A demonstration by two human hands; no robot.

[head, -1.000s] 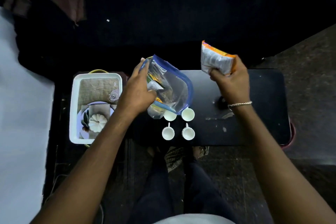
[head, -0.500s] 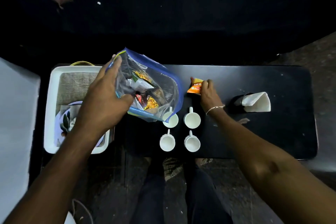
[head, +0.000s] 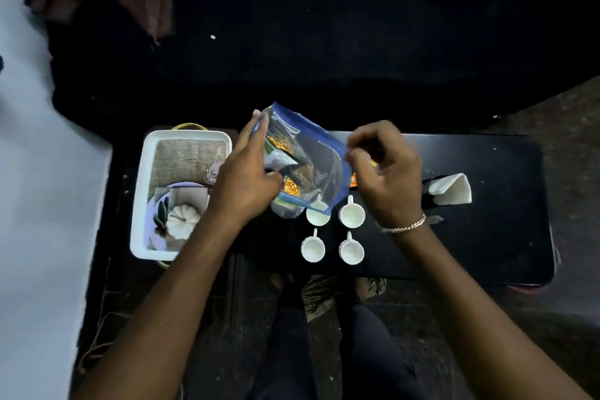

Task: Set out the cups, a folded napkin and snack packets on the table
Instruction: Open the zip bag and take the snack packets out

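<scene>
The black table [head: 487, 243] serves as the layout surface; its right half is mostly bare, which leaves room for more packets. At its left end sits a white tray [head: 139, 204] holding a woven mat, a plate and a small white pumpkin ornament [head: 181, 221], apparently the store of items not yet set out.

The clear zip bag [head: 308, 166] with blue edging is held tilted above the table's left-centre, mouth turned toward the right hand, presumably so packets can be drawn out sideways. Several snack packets show through its film. The left hand [head: 246, 178] clasps the bag by its left side, fingers wrapped firmly round it.

The right hand [head: 386, 178] is at the bag's mouth, fingers curled and loosely pinched at the blue rim; whether it grips anything cannot be told, as the fingertips are blurred. An orange snack packet [head: 354, 179] lies on the table just under this hand, mostly hidden.

The folded napkin [head: 454, 191] lies to the right, well clear of the cups.

Four white cups [head: 350, 214] stand in a two-by-two block near the front edge, handles pointing away; the bag's lower corner overlaps the rear-left one.

Judgement: cups and napkin placed; packets partly done.
</scene>
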